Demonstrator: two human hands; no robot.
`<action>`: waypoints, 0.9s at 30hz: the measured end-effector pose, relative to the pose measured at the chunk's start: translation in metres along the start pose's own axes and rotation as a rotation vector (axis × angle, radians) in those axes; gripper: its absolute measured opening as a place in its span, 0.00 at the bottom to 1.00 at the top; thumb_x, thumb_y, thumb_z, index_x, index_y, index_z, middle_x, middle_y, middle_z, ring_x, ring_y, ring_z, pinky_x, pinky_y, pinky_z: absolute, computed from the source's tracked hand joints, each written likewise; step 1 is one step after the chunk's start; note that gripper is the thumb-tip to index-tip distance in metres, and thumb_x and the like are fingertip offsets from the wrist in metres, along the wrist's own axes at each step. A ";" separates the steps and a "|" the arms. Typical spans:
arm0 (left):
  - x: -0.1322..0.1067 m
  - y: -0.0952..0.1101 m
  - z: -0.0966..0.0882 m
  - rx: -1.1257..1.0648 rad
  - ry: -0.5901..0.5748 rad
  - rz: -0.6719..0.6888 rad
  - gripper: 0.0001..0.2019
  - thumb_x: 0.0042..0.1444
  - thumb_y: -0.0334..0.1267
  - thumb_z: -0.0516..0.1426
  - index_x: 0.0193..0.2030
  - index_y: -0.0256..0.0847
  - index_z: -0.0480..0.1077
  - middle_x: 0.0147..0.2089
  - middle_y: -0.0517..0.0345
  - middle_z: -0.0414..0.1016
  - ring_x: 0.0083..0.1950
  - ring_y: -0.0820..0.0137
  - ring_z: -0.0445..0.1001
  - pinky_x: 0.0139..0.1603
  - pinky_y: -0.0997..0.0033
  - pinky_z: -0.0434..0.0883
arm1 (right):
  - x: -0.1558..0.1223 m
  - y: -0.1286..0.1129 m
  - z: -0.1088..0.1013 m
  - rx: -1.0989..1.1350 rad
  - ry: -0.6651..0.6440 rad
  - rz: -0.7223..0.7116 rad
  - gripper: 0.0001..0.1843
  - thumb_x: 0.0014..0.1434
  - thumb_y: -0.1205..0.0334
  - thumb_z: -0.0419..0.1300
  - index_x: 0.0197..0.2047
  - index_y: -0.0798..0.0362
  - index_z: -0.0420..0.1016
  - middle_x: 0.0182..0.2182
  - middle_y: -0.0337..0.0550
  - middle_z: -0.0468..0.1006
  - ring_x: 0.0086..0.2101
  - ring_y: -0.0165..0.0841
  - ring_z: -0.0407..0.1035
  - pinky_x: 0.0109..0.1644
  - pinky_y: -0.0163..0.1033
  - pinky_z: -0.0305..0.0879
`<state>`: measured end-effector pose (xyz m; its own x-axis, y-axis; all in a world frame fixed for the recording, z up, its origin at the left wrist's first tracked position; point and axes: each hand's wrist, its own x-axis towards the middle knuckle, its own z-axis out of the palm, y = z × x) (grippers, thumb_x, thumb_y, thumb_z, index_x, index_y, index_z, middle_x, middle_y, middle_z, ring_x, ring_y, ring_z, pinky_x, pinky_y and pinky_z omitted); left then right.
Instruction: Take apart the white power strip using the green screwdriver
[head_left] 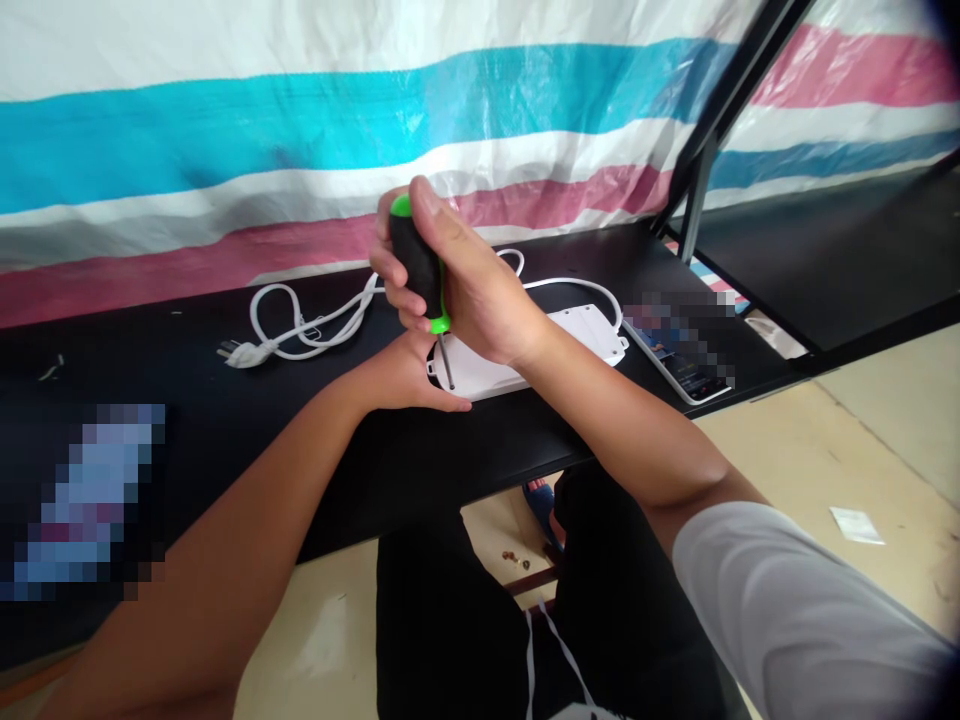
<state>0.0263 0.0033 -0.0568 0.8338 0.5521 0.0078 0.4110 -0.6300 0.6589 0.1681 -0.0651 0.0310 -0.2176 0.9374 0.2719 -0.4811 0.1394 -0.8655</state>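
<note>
My right hand [465, 270] is wrapped round the black and green handle of a screwdriver [418, 258]. The screwdriver leans slightly, and its metal shaft points down to the left end of a white power strip [487, 375], with the tip at a small hole there. The strip appears to lie underside up along the table. My left hand [409, 375] grips the strip's left end, thumb along the near edge and the other fingers behind it. A white cord [300, 330] runs from the strip's right end behind my right hand to a plug [247, 353] on the left.
A black table [420, 460] carries everything. On the right lies a phone [686, 360] with its screen lit; a blurred-out item [97, 500] is at the left. Striped plastic sheeting [300, 150] hangs behind, and a black metal frame [709, 170] stands at the right.
</note>
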 end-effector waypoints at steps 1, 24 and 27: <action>0.000 0.000 0.000 0.005 0.000 -0.003 0.42 0.40 0.57 0.77 0.61 0.43 0.75 0.57 0.48 0.81 0.68 0.42 0.73 0.71 0.45 0.74 | 0.000 -0.002 0.002 -0.012 0.028 0.024 0.28 0.76 0.31 0.46 0.38 0.47 0.61 0.27 0.30 0.64 0.23 0.26 0.53 0.23 0.34 0.47; 0.000 -0.001 0.000 -0.004 -0.004 0.028 0.44 0.42 0.59 0.76 0.64 0.42 0.73 0.62 0.46 0.78 0.72 0.41 0.70 0.73 0.45 0.72 | 0.003 0.002 -0.007 0.061 -0.076 0.020 0.30 0.75 0.29 0.46 0.40 0.47 0.63 0.27 0.29 0.62 0.21 0.24 0.51 0.23 0.34 0.48; 0.000 0.000 0.000 0.001 -0.005 0.024 0.43 0.42 0.58 0.76 0.63 0.42 0.73 0.61 0.46 0.78 0.72 0.41 0.69 0.73 0.44 0.71 | 0.002 0.004 -0.006 0.073 -0.057 0.008 0.28 0.70 0.28 0.55 0.39 0.46 0.63 0.26 0.30 0.63 0.20 0.26 0.50 0.21 0.35 0.48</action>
<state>0.0262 0.0035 -0.0568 0.8455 0.5336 0.0200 0.3908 -0.6439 0.6578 0.1709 -0.0607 0.0255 -0.2681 0.9185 0.2906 -0.5393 0.1068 -0.8353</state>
